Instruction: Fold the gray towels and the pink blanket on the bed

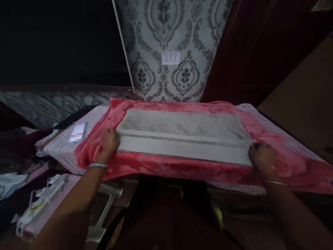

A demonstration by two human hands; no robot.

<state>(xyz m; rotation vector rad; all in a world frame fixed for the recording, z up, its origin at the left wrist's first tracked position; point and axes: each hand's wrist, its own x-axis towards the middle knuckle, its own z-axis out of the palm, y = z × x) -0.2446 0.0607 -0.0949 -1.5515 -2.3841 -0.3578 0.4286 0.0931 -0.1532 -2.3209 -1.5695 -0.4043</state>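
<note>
Cloth [182, 125] | pink blanket [166, 165] beneath | left hand [110, 140], right hand [263, 157] pinching cloth's ends (both braceleted)

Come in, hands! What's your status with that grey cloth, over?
Left hand and right hand gripping opposite ends of grey cloth. Cloth laid out, paler strip along near side. Red blanket underneath; white power strip off left, clear of cloth.

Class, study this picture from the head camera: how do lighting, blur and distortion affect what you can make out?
Head view: dim overall, the screen nearly black; left hand and right hand, at the grey cloth, slightly soft; "277" on the paper legible; the card pixelated, unreadable; the screen's right edge slants, perhaps from wide-angle distortion.
</note>
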